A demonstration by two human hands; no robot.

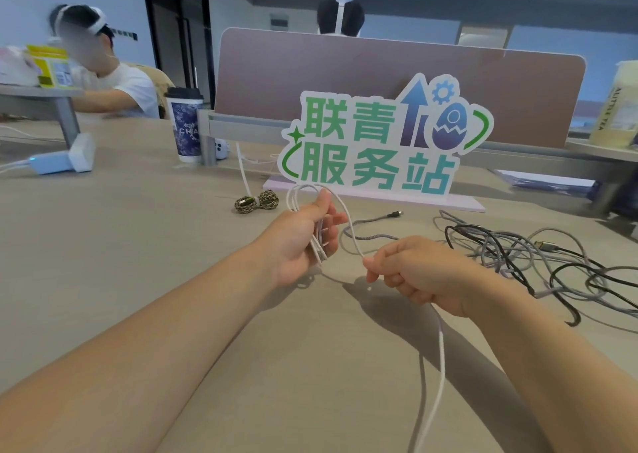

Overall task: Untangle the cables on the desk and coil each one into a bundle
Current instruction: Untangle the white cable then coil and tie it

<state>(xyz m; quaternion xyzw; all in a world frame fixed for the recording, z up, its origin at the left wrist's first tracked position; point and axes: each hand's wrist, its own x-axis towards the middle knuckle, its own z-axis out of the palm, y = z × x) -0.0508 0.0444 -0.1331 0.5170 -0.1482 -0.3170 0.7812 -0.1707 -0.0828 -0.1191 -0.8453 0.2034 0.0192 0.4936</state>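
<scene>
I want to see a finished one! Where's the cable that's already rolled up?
In the head view, the coiled olive cable lies on the desk just beyond the left hand, near the left end of the green sign.

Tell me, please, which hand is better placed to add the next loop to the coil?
Probably the right hand: it pinches the white cable where it runs free, while the left hand holds the loops.
</scene>
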